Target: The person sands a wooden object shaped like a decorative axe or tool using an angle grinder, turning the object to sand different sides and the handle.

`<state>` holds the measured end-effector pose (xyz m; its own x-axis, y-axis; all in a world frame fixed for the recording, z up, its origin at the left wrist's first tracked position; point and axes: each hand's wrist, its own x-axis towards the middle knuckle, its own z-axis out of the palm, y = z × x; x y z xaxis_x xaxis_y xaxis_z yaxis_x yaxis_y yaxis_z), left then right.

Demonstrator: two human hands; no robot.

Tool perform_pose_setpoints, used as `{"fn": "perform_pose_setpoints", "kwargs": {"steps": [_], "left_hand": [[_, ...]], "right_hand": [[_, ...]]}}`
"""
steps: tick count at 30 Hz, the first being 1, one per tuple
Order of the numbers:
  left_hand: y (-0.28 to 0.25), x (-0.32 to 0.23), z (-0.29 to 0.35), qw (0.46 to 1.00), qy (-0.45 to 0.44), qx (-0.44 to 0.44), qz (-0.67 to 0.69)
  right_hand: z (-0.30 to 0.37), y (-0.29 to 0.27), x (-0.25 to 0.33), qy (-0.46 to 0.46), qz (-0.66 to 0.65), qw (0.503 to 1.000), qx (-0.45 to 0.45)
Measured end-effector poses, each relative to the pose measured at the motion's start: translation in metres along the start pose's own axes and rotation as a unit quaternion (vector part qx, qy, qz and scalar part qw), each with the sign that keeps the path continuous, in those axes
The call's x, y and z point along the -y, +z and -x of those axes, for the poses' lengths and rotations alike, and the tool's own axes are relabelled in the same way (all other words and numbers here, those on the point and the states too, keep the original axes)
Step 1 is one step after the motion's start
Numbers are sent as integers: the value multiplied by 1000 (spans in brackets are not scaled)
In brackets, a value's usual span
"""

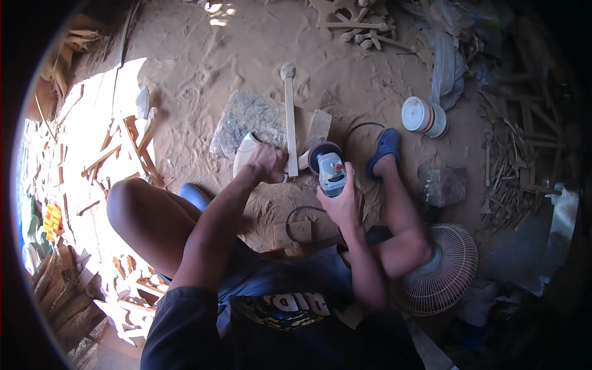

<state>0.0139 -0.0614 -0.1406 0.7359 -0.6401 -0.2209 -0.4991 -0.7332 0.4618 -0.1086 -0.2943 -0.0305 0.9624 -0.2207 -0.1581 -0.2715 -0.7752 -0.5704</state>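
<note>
My left hand [269, 163] is closed on a pale curved wooden piece [245, 151], which lies against a worn stone-like block [246, 120]. In my right hand [343, 205] is an angle grinder [332, 177], its round dark disc [322, 154] pointing away from me. A pale strip of wood reaches from beside my left hand to the disc's edge; whether they touch, I cannot tell. Between my hands lies a long wooden stick [290, 117] with a knobbed far end. A flat wooden block [318, 126] sits just beyond the disc.
A white bucket [418, 115] lies at the right, beyond a blue clog [386, 148]. Close to my right knee is a caged fan [439, 268]. Wood scraps [515, 148] litter the right side, with more [126, 145] at the left. A dark cord [293, 225] runs below the grinder.
</note>
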Motion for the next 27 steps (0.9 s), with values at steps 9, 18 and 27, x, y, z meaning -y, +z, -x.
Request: {"fn": "perform_pose_setpoints", "kwargs": {"steps": [9, 18, 27], "left_hand": [[-7, -2, 2, 1000, -13, 17, -10], [-13, -7, 2, 998, -24, 55, -24], [-6, -1, 5, 1000, -10, 5, -4]], "right_hand": [[-31, -5, -3, -27, -17, 999, -24], [-67, -15, -16, -21, -57, 997, -38], [-105, -72, 2, 94, -97, 965, 223]]}}
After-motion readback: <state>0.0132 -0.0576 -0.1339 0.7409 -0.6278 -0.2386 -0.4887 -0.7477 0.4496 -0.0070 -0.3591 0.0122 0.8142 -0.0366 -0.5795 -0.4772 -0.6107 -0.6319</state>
